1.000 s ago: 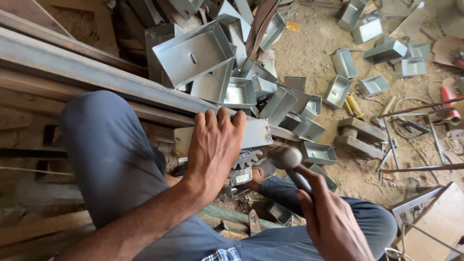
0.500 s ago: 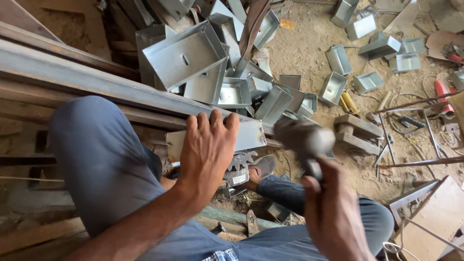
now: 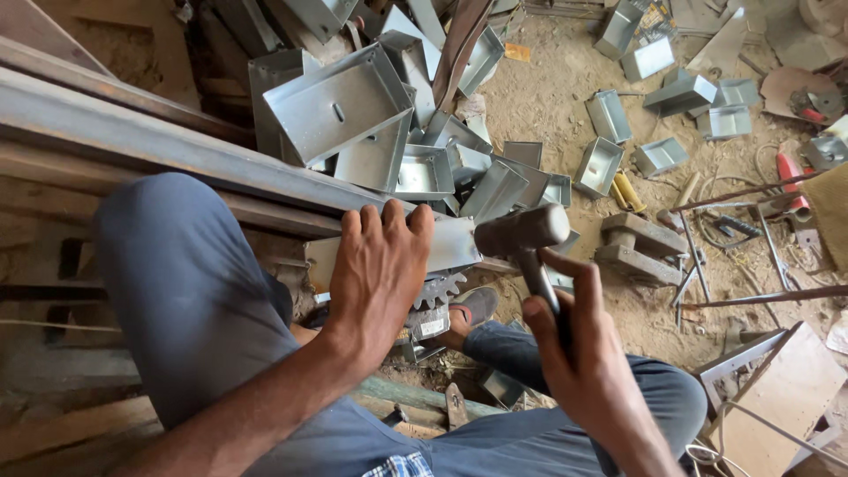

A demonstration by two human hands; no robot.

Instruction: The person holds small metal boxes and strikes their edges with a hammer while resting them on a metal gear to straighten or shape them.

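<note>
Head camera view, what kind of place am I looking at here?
Probably a small sheet-metal workshop: piles of folded metal trays lie on a dirt floor, and the right hand holds a hammer over a metal sheet.

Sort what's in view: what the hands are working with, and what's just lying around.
In hand:
left hand pressing flat metal sheet on steel rail
right hand gripping hammer

Lying about:
pile of metal trays
gear wheel
wooden blocks
</note>
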